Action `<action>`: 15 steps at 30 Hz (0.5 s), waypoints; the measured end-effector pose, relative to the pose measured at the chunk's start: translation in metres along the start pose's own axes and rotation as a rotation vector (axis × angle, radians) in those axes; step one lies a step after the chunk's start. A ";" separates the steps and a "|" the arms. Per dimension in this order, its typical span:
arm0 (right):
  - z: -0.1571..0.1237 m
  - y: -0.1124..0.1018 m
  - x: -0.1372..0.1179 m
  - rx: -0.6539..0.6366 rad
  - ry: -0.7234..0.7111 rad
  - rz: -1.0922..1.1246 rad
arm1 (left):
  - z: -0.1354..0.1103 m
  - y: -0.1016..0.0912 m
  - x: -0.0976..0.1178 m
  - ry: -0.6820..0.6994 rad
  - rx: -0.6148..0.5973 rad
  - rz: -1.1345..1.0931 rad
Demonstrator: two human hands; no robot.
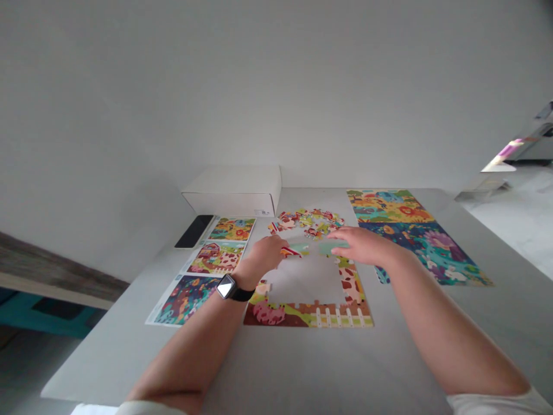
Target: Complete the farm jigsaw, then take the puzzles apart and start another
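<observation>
A partly assembled jigsaw puzzle [302, 318] forms a farm-scene border on the table, its middle showing bare tabletop. My left hand [270, 252], a watch on its wrist, is at the border's upper left. Its curled fingers close at a red-and-white puzzle piece [292, 252]; the hand covers part of that corner. Over the upper right corner lies my right hand [360, 245], thumb and fingers apart and nothing visible between them. Pale green pieces [326, 248] of the top edge run between both hands. Beyond them is a heap of loose puzzle pieces [311, 219].
A white box [233, 202] stands at the back against the wall. Left of the puzzle are a phone [194, 231] and a picture sheet [216, 257] with three scenes. Two finished-looking animal pictures [389, 206] lie at right. The table edge [86, 346] is at left.
</observation>
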State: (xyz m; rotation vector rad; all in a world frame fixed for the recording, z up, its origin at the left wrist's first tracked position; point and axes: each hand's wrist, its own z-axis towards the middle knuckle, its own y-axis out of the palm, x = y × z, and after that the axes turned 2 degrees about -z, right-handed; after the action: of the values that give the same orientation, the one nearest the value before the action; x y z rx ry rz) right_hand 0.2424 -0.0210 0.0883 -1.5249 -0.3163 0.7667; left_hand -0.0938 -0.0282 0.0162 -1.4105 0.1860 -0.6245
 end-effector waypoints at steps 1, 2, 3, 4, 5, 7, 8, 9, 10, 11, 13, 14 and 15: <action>0.004 0.008 0.000 -0.008 0.004 -0.015 | -0.002 0.000 0.003 -0.022 -0.013 0.062; 0.007 0.017 -0.001 -0.013 0.007 -0.034 | -0.003 -0.001 0.007 -0.041 -0.031 0.121; 0.009 0.025 -0.002 -0.023 0.009 -0.055 | -0.005 -0.004 0.011 -0.057 -0.052 0.163; 0.010 0.033 -0.004 -0.045 0.010 -0.076 | -0.006 -0.006 0.015 -0.068 -0.075 0.178; 0.012 0.040 -0.005 -0.072 0.012 -0.094 | -0.007 -0.009 0.019 -0.080 -0.098 0.179; 0.013 0.048 -0.009 -0.128 0.022 -0.119 | -0.008 -0.015 0.025 -0.111 -0.141 0.175; 0.014 0.050 -0.010 -0.145 0.030 -0.125 | -0.008 -0.017 0.027 -0.128 -0.159 0.180; 0.014 0.051 -0.011 -0.155 0.039 -0.126 | -0.008 -0.018 0.029 -0.140 -0.174 0.190; 0.015 0.051 -0.012 -0.158 0.048 -0.125 | -0.008 -0.019 0.030 -0.146 -0.186 0.202; 0.015 0.051 -0.012 -0.159 0.056 -0.121 | -0.008 -0.019 0.031 -0.147 -0.193 0.212; 0.015 0.050 -0.013 -0.161 0.064 -0.116 | -0.008 -0.018 0.032 -0.144 -0.200 0.224; 0.015 0.050 -0.013 -0.163 0.066 -0.115 | -0.008 -0.018 0.032 -0.144 -0.198 0.225; 0.015 0.049 -0.013 -0.165 0.068 -0.116 | -0.008 -0.018 0.032 -0.147 -0.194 0.222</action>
State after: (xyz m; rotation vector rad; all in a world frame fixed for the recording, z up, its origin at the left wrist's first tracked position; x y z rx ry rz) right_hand 0.2110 -0.0233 0.0453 -1.6684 -0.4221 0.6074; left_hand -0.0767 -0.0516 0.0390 -1.5903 0.2879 -0.3244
